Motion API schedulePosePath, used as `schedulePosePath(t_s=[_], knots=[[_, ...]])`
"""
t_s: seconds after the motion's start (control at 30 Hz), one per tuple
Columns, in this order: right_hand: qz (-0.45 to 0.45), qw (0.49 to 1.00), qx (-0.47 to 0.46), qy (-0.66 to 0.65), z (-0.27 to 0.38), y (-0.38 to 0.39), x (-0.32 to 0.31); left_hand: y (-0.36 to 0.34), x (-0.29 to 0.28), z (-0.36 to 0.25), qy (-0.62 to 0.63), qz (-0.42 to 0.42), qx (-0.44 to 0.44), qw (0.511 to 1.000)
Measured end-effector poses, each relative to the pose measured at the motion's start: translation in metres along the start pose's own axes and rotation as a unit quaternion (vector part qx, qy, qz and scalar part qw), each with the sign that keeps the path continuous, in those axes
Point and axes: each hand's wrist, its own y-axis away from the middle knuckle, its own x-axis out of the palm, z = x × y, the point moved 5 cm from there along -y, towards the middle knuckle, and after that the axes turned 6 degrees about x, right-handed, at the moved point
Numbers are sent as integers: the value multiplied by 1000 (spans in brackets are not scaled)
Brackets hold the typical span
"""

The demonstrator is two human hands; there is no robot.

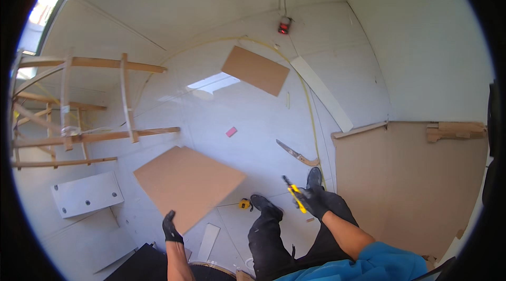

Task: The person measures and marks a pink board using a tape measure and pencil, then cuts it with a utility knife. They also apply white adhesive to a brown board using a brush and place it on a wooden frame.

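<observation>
My left hand point(171, 225), in a black glove, grips the lower edge of a square brown board point(187, 183) held up at the lower left. My right hand point(314, 203), also gloved, is closed around a yellow and black hand tool point(295, 194), apparently a cutter, over my right leg. A handsaw with a wooden handle point(305, 159) lies on the floor beyond my right shoe. A yellow tape measure point(244, 203) sits beside my left shoe, and a small pink block point(231, 132) lies farther forward.
Another brown board point(254, 70) lies ahead near a white plank point(321, 93). A wooden frame point(97, 136) stands at the left above a white panel point(87, 191). A large brown sheet point(406, 186) covers the right side. A red-lit device point(284, 25) sits at the far end.
</observation>
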Motion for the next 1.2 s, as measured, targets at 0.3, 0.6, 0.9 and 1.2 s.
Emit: schedulePosePath(t_s=[0.3,0.6,0.9,1.2], knots=[[-155,987,35,27,90,182,28,196,-154,37,193,-129,-84,969],[-160,961,-116,195,233,187,171,278,-171,-25,327,-170,-29,929],[119,887,-301,328,375,82,493,251,-183,-189,296,-185,110,930],[395,690,-516,318,617,285,1034,227,-212,-420,192,-234,247,921]])
